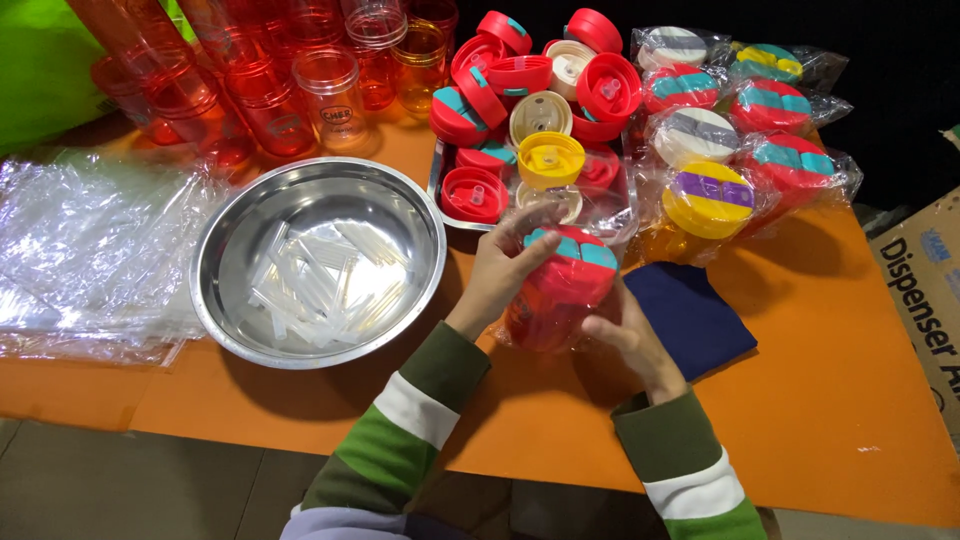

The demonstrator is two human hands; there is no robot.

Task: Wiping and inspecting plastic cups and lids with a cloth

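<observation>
Orange bench (820,400) is carrying your work: both hands' fingers are gripping the bagged red bottle (555,295), left hand (505,265) near its lid, right hand (625,340) low; light, rigid, slippery in film.

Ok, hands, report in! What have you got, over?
Left hand, right hand: both gripping red bottle, plastic-wrapped. Steel bowl left, blue cloth right. Nothing blocking.

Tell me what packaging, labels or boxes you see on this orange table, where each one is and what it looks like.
Bagged bottle: centre, red with a red and teal lid, in clear plastic, held by left hand and right hand.
Bagged bottles: far right, a cluster with red, yellow, white, teal and purple lids.
Plastic bags: left, a flat clear pile.
Cardboard box: right edge, brown with dark print.
Printed labels: small dark marks on the unwrapped bottles at the back.
</observation>
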